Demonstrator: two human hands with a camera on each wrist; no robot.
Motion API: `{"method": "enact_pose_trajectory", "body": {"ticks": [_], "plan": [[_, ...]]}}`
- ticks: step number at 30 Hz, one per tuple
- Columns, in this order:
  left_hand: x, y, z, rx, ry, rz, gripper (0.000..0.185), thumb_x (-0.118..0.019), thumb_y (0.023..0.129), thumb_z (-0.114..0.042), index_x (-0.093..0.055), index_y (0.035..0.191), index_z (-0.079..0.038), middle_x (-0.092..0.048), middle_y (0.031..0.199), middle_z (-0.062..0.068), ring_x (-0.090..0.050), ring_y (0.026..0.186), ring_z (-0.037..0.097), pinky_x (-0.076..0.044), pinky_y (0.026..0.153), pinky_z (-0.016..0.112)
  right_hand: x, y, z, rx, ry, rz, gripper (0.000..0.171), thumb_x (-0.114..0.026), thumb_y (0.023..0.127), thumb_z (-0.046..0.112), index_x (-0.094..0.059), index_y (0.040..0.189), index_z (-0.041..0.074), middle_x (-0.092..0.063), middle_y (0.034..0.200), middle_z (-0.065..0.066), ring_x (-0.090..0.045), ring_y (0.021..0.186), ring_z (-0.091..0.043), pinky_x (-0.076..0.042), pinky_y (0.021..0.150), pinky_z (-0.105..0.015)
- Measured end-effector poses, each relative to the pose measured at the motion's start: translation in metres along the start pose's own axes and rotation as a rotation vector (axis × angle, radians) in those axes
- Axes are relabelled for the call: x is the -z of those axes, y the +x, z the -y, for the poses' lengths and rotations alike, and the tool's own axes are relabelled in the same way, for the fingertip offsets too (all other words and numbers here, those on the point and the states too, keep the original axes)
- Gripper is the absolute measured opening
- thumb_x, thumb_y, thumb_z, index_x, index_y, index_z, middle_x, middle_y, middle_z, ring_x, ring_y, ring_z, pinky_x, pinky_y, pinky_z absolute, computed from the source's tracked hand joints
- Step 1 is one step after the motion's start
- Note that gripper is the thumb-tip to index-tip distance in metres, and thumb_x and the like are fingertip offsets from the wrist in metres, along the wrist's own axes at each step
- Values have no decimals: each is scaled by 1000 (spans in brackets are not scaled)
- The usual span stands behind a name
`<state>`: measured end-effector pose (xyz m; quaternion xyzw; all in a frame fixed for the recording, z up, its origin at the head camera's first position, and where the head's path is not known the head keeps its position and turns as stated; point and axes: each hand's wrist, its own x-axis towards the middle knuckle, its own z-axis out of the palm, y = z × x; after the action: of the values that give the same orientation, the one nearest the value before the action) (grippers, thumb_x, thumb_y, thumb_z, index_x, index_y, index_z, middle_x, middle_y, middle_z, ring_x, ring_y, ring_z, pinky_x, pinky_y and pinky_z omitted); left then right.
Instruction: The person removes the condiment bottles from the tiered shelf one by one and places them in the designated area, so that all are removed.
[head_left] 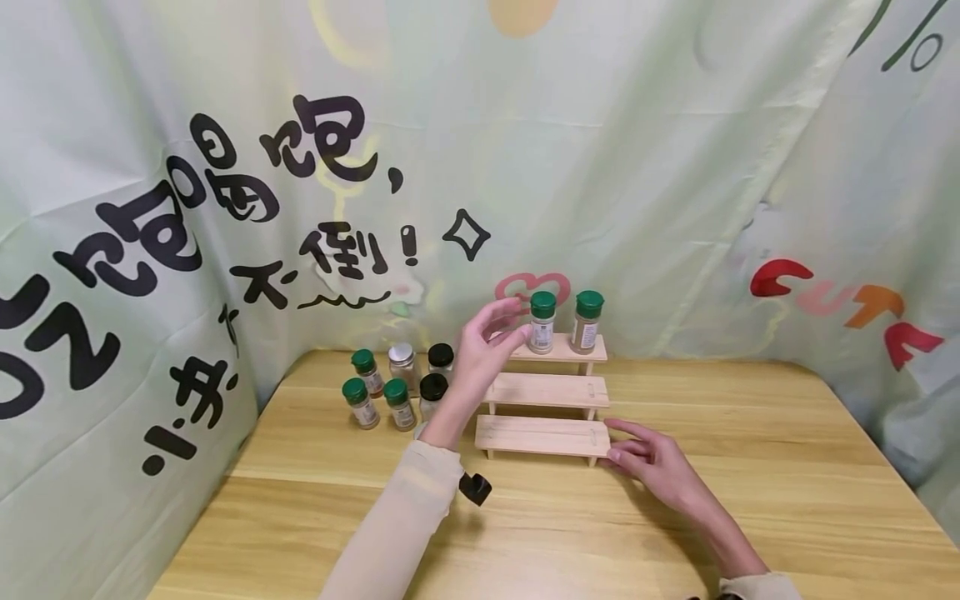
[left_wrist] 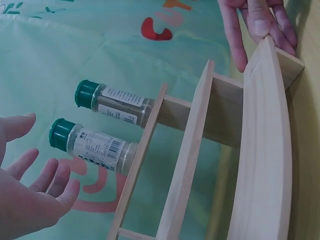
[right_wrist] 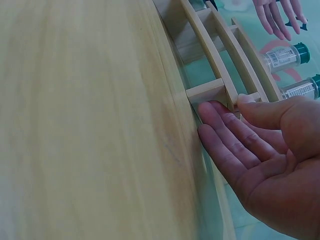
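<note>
A three-step wooden rack (head_left: 543,390) stands on the table at the back. Two green-capped spice jars (head_left: 542,322) (head_left: 587,321) stand upright on its top step. My left hand (head_left: 491,342) hovers just left of the left jar with fingers spread, holding nothing. The left wrist view shows that hand (left_wrist: 35,195) apart from the nearer jar (left_wrist: 95,145). My right hand (head_left: 648,458) lies with straight fingers against the right end of the lowest step. In the right wrist view its fingertips (right_wrist: 215,112) touch the rack's end (right_wrist: 207,91).
Several more spice jars (head_left: 397,385), with green, black and silver caps, stand in a cluster left of the rack. A printed cloth backdrop (head_left: 225,208) closes in the table (head_left: 750,467) behind and on both sides.
</note>
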<state>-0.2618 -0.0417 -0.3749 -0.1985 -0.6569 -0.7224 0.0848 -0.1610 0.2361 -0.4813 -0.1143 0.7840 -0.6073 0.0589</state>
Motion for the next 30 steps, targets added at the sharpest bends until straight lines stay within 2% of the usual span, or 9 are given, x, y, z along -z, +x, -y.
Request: {"method": "enact_pose_trajectory", "body": {"ticks": [7, 18, 26, 30], "plan": [[-11, 12, 5, 21, 6, -22, 50, -77, 91, -5, -59, 137, -1, -62, 134, 16, -56, 128, 40, -48, 110, 43, 1, 0, -2, 21, 2, 15, 51, -62, 101, 0, -43, 146, -13, -70, 113, -30, -75, 96, -26, -60, 84, -25], [-23, 28, 12, 36, 42, -46, 51, -79, 90, -7, -60, 137, 1, -64, 130, 16, -60, 121, 34, -48, 110, 49, 0, 1, -2, 16, -2, 18, 51, -61, 102, 1, -42, 147, -13, -71, 112, -29, -75, 96, -27, -61, 84, -25], [-32, 31, 11, 65, 53, -89, 42, -78, 90, -3, -65, 129, 2, -68, 124, 19, -65, 114, 32, -55, 101, 33, 0, 1, -1, 0, -10, 0, 50, -62, 100, -1, -45, 146, -12, -71, 112, -28, -75, 95, -26, -60, 82, -24], [-33, 31, 12, 68, 38, -110, 39, -78, 90, -2, -66, 126, 2, -69, 122, 19, -66, 113, 32, -56, 100, 31, 0, 1, -2, 8, -4, 4, 50, -62, 100, -1, -44, 146, -13, -71, 112, -29, -75, 96, -27, -60, 83, -24]]}}
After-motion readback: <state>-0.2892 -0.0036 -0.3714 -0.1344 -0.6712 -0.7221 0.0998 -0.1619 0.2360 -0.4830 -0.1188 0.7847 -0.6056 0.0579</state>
